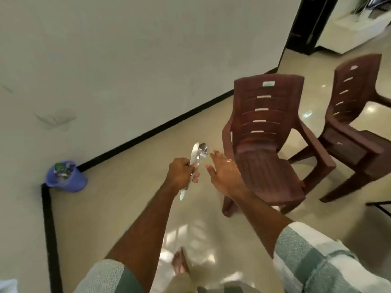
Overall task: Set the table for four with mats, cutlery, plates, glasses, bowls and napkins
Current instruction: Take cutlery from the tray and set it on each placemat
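He's on the floor beside the nearer brown chair (pixel 264 142), with no surface to set in sight. The cutlery (pixel 197 159) is bunched in his left hand (pixel 182 173), just left of that chair's seat, bowls and blade tips pointing up, handle ends poking out below his fist. His fingers (pixel 195 176) are curled tight round the middle of the bundle. The right hand (pixel 224 172) hovers just beside it, nearer the chair, fingers spread and holding nothing.

Polished steel like that looks stiff and fairly light, but slick; loose pieces could slide past each other and drop onto the hard floor. I'd judge the mid-handle grip sensible, since it keeps clear of the eating ends. Peeling off one piece would go best by pinching a single handle.
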### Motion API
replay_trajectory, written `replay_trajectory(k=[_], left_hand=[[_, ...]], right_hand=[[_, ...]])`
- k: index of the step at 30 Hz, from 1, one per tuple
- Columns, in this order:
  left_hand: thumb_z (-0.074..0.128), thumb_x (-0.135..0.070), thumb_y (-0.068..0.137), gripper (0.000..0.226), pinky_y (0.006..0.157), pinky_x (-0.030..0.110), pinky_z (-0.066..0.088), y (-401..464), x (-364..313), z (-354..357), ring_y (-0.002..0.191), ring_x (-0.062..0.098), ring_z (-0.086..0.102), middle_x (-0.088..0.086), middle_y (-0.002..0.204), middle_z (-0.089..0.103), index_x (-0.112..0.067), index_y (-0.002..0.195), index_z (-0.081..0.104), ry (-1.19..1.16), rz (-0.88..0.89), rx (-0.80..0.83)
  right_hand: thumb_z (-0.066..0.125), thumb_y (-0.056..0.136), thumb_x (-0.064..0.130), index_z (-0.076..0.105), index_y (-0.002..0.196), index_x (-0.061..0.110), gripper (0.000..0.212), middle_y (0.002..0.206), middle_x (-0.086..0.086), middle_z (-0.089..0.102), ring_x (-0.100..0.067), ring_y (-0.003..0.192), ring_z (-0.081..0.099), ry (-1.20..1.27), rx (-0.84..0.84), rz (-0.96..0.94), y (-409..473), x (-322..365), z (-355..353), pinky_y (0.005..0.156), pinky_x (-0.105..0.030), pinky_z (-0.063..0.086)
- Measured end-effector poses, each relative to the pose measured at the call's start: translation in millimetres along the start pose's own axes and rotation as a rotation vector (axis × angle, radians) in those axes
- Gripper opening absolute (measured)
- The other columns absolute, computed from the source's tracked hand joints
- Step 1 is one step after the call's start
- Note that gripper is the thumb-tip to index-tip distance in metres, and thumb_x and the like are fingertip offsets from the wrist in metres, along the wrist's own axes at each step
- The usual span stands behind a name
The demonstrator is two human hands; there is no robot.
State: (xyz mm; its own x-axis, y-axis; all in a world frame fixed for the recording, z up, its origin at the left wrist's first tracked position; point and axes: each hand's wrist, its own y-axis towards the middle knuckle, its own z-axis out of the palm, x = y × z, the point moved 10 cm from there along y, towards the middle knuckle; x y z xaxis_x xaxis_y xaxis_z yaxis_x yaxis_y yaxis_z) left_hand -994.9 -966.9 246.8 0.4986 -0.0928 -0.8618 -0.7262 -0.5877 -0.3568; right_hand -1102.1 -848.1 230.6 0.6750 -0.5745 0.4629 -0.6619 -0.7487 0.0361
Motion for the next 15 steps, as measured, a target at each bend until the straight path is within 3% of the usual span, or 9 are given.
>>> replay_trajectory(k=[5, 9, 13, 15], left_hand=[[0.061, -0.013, 0.098, 0.016, 0.056, 0.023, 0.056, 142, -46, -43, 0.071, 0.032, 0.075, 0.014, 0.079, 0.076, 0.0, 0.097, 0.071, 0.067, -0.003, 0.092], [0.061, -0.014, 0.099, 0.015, 0.05, 0.019, 0.051, 260, -98, -32, 0.072, 0.029, 0.075, 0.013, 0.081, 0.076, -0.003, 0.096, 0.071, 0.149, 0.041, 0.193], [0.062, -0.019, 0.098, 0.016, 0.066, 0.034, 0.059, 384, -157, -7, 0.068, 0.025, 0.075, 0.008, 0.078, 0.076, -0.007, 0.097, 0.072, 0.202, 0.105, 0.278], [0.063, -0.019, 0.098, 0.015, 0.069, 0.035, 0.059, 451, -187, 2, 0.067, 0.025, 0.075, 0.007, 0.077, 0.076, -0.006, 0.098, 0.072, 0.234, 0.118, 0.288]], right_hand=[[0.03, 0.1, 0.048, 0.043, 0.149, 0.013, 0.062, 0.157, -0.009, 0.04, -0.026, 0.144, 0.04, 0.001, -0.021, 0.129, 132, -9, -1, 0.116, -0.05, 0.034], [0.035, 0.098, 0.045, 0.053, 0.139, 0.011, 0.057, 0.147, -0.01, 0.053, -0.027, 0.135, 0.051, 0.003, -0.11, 0.223, 233, -49, -13, 0.11, -0.047, 0.041], [0.045, 0.101, 0.038, 0.054, 0.138, 0.011, 0.047, 0.143, -0.009, 0.056, -0.027, 0.132, 0.052, -0.029, -0.183, 0.294, 345, -107, -26, 0.109, -0.046, 0.043], [0.048, 0.101, 0.036, 0.052, 0.14, 0.013, 0.045, 0.146, -0.007, 0.053, -0.025, 0.136, 0.049, -0.027, -0.195, 0.327, 409, -137, -37, 0.113, -0.045, 0.039]])
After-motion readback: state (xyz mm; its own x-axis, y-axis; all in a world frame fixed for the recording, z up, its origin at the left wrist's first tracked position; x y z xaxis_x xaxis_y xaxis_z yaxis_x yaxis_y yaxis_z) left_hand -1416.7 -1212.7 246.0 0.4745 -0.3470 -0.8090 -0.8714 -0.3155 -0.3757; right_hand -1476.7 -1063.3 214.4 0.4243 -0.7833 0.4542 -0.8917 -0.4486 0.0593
